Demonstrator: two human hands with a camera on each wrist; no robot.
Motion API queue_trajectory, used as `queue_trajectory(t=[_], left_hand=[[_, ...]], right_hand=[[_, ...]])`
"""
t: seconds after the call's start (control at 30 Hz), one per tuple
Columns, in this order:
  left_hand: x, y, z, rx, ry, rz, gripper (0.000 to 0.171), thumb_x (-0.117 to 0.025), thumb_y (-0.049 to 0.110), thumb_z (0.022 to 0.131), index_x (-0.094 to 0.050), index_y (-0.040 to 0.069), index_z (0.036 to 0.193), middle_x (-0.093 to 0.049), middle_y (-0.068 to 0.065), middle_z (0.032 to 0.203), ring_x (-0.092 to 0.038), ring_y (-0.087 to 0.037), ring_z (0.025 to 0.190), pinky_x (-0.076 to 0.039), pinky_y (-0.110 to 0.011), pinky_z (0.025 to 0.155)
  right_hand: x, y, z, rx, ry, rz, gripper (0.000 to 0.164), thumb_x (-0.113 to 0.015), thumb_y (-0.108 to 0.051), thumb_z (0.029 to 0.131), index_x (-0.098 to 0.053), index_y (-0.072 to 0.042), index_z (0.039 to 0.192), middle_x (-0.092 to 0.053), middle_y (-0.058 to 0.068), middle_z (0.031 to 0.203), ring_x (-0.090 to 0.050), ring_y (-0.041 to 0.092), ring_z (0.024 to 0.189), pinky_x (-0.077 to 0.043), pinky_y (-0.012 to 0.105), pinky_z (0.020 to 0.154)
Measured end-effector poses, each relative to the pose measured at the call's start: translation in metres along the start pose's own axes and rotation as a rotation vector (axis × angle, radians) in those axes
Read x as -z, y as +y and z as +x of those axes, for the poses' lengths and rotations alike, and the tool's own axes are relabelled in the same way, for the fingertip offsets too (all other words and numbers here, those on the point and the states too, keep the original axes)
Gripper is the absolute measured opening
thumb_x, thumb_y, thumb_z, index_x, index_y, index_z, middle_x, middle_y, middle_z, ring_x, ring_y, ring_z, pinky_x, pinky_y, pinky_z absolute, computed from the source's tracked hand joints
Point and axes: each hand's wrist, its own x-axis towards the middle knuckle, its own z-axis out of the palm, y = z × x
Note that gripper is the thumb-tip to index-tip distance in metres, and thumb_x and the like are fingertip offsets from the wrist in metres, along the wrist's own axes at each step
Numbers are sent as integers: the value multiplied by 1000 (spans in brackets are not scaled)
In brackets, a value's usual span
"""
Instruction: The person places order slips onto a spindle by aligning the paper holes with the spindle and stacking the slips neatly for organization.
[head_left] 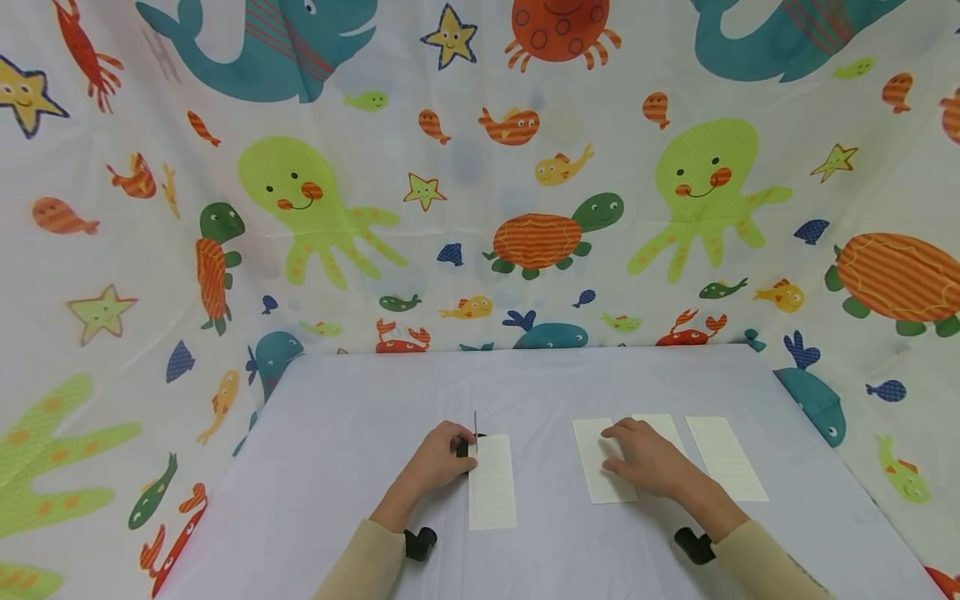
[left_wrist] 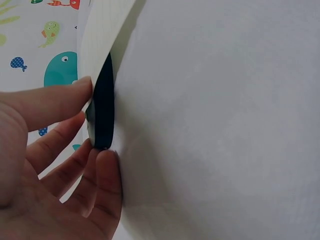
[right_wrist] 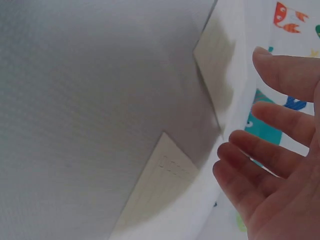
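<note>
In the head view my left hand [head_left: 438, 457] holds a lined paper strip [head_left: 493, 487] by its upper left edge. The same fingers pinch a small dark wedge-shaped piece [left_wrist: 104, 110] lying against the paper. A thin upright line [head_left: 475, 423] shows just above the strip's top corner; its kind cannot be made out. On the right, my right hand [head_left: 648, 460] hovers over the paper strips with its fingers apart and relaxed, nothing between them. Beneath its fingertips lies one strip [head_left: 592, 450]; another strip [head_left: 663, 427] is partly hidden behind the hand.
A further lined strip [head_left: 726, 458] lies to the right of the hand. All rest on a white-covered table [head_left: 360, 392]. A white curtain [head_left: 465, 225] printed with sea animals hangs behind the table and along its sides. Black wrist cameras [head_left: 422, 543] sit under both forearms.
</note>
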Motion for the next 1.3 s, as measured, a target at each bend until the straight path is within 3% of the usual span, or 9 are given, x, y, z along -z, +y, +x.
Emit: queue_trajectory(t=[0.5,0.77,1.03,1.3], left_hand=[[0,1,-1,-30,2,7,25,-80,11,85,-67,10,106,-59,-9,117,-55,-27,103,-48,-49,93],[0,0,-1,-40,-1,6,25,-80,10,86,-66,10,106,-59,-9,118,-55,-27,104,-48,-49,93],[-1,1,1,-4,-1,-2,24,-80,13,87,-67,12,108,-59,-8,119,-54,-27,105,-47,-49,96],[-3,1,2,16,-3,6,26,-80,13,87,-66,12,109,-58,-8,120,-54,-27,106,-47,-50,97]], right_hand=[[-10,14,0,-28,-64,-61,58,-82,-29,86,-62,0,132,-53,22,136,-48,42,127,-46,55,100],[-14,13,1,5,-25,-104,54,-82,-27,85,-66,2,128,-56,21,130,-50,40,121,-48,52,96],[-12,6,1,-6,-48,-128,52,-81,-25,87,-66,3,127,-56,21,130,-50,40,122,-48,53,97],[-15,3,2,-58,-37,-73,45,-81,-18,86,-68,3,124,-57,20,128,-51,39,121,-48,52,97]])
